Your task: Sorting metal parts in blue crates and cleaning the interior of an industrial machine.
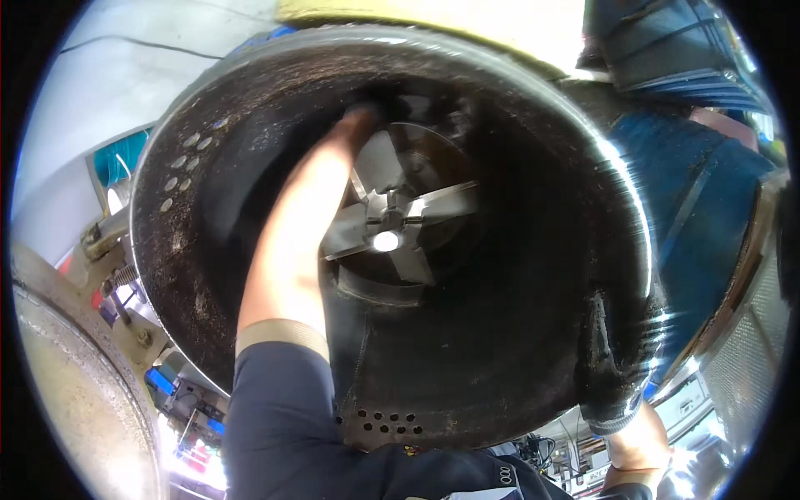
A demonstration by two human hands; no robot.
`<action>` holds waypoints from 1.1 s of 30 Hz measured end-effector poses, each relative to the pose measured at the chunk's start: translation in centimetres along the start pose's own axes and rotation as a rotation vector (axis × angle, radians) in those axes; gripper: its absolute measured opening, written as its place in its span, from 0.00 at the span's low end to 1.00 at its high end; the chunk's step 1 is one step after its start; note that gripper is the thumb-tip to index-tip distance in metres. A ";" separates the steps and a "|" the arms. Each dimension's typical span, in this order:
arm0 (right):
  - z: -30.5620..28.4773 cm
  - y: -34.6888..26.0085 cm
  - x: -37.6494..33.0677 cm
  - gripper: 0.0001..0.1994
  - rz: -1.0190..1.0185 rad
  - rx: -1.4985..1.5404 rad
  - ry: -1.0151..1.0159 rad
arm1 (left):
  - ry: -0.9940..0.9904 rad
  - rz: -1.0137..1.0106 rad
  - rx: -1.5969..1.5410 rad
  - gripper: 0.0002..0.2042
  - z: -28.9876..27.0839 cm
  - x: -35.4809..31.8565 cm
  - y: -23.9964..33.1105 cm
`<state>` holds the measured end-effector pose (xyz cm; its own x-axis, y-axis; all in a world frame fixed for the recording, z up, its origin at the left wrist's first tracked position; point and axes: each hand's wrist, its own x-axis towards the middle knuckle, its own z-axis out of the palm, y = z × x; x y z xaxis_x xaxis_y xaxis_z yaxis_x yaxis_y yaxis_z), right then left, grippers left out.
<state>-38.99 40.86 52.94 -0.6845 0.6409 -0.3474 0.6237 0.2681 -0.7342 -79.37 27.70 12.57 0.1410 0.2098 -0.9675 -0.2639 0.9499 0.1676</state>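
Drum (517, 333), dark and grimy inside, fills the middle of the view, tipped so its open mouth faces the camera; a metal blade hub (392, 229) sits at its bottom; rows of small holes pierce its wall at upper left and lower middle. Left hand (300, 242) reaches deep inside, just beside the hub; its fingers are lost in the dark, seemingly stretched flat against the wall, holding nothing I can make out. Right hand (637, 437) grips the drum's lower right rim from outside, fingers curled around it. Blue crates (708, 192) stand behind on the right; a pale round lid (67, 392) lies at lower left.
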 end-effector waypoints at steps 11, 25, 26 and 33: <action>-1.2 0.3 0.0 0.24 -0.011 0.245 -0.230 | 0.390 0.360 0.543 0.24 18.1 -13.2 6.9; -2.0 4.6 -2.1 0.26 0.216 0.646 -0.389 | 0.190 0.274 1.139 0.21 24.4 -6.0 5.6; -1.9 4.3 -1.8 0.26 0.232 0.648 -0.384 | 0.169 0.302 1.174 0.21 25.8 -5.1 6.7; -1.4 5.7 -2.3 0.27 0.294 0.833 -0.468 | 0.123 0.305 1.254 0.20 30.2 2.3 3.2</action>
<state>-33.29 41.94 50.39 -0.7370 0.2053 -0.6439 0.4509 -0.5604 -0.6947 -51.08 38.21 16.61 0.1283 0.4955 -0.8591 0.8083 0.4496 0.3801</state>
